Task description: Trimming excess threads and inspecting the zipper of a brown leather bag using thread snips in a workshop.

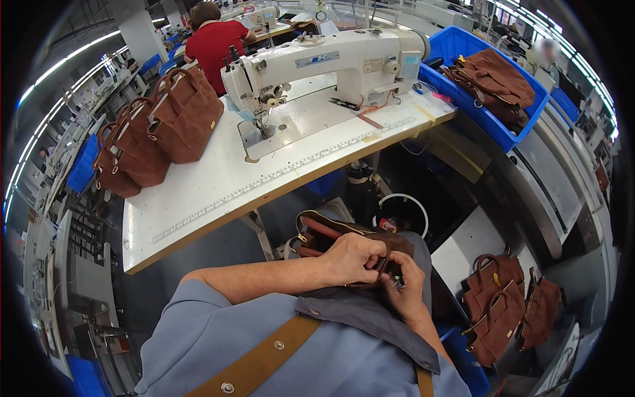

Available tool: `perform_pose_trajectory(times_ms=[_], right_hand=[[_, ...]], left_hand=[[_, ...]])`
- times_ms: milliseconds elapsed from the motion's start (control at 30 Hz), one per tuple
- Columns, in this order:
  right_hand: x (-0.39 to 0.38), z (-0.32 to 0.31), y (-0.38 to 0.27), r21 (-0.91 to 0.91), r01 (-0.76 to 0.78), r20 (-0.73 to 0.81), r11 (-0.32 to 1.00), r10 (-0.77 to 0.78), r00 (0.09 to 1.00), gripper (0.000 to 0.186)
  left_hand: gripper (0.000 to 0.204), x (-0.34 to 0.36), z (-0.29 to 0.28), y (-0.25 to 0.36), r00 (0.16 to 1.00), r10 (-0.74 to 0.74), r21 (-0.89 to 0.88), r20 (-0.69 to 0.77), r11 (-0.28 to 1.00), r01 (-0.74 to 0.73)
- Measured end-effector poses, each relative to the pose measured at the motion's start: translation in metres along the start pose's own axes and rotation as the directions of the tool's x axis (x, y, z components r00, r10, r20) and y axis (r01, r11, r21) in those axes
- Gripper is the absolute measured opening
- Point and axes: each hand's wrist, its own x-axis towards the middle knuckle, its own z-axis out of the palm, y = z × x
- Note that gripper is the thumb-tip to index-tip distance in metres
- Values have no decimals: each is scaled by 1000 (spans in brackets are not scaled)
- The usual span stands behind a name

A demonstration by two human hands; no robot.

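Observation:
On my lap lies a brown handbag (321,228), its zipped edge and handles turned toward the left. My left hand (357,258) reaches across it, fingers closed in a pinch on the bag's edge. Close beside it, my right hand (407,281) has its fingers bent around the same part of the bag. The two hands nearly touch, and exactly what piece sits between the fingertips is partly hidden. Above them stands a white sewing machine (324,59) on a white table (218,198).
Several brown handbags (185,116) stand at the table's left end. A blue bin (450,49) at the right holds more brown bag pieces. More brown bags (496,298) sit low at the right. Small scissors (344,104) lie by the machine. A person in red (215,49) works beyond the table.

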Motion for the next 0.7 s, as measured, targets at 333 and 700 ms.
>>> perform_pose_trajectory(times_ms=[333, 700], right_hand=[[-21, -1, 5, 90, -164, 92, 982, 155, 984, 46], [-7, -13, 13, -24, -75, 201, 997, 78, 976, 35]], left_hand=[[27, -16, 10, 16, 991, 82, 123, -106, 990, -69], [21, 5, 15, -5, 998, 65, 107, -9, 992, -64]])
